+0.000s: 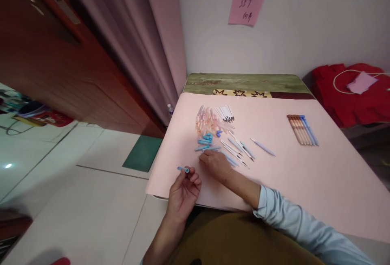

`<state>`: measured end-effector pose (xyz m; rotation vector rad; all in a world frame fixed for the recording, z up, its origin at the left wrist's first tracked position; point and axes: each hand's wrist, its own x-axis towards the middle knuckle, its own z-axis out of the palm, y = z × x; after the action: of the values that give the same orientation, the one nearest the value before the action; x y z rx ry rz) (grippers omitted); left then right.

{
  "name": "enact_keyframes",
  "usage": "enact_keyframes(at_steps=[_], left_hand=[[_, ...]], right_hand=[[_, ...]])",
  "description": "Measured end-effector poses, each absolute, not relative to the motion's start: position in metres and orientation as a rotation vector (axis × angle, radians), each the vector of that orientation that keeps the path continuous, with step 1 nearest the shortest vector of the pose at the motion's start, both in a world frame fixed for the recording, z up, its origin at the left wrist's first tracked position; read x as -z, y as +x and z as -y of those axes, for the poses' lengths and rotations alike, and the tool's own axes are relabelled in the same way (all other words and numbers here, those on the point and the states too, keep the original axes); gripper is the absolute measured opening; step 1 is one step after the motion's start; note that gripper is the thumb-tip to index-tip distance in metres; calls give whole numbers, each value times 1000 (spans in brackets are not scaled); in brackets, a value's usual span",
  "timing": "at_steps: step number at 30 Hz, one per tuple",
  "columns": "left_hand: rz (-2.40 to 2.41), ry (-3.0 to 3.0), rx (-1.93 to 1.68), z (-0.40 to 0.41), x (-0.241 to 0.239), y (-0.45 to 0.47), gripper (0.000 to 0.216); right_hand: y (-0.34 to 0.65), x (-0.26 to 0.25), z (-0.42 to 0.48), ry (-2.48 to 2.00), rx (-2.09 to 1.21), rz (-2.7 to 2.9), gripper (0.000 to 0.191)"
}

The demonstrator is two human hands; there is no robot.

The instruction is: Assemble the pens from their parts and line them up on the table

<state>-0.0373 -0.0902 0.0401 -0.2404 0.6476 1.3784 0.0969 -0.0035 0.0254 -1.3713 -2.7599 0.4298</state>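
While left hand (184, 191) holds tube (182, 169) (near edge (156, 168)), sheet (304, 183) spreads rightward.

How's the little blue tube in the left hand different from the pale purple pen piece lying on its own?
The blue tube is held in the left hand, while the purple pen piece lies on the pink cover. The blue tube shows a round open end; the purple piece narrows toward its tip. The blue tube looks shorter, the purple piece longer. Both are slim.
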Motion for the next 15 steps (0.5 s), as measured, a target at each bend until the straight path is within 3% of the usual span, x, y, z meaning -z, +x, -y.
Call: enact_keyframes(at_steps=[10,15], left_hand=[[-672,-216,-1296,81,-42,-23,4],[-687,-242,-1202,72,-39,-3,9]], right_hand=[[116,-37,20,-1477,-485,2607,15],[168,-38,32,-1495,-965,1917,7]])
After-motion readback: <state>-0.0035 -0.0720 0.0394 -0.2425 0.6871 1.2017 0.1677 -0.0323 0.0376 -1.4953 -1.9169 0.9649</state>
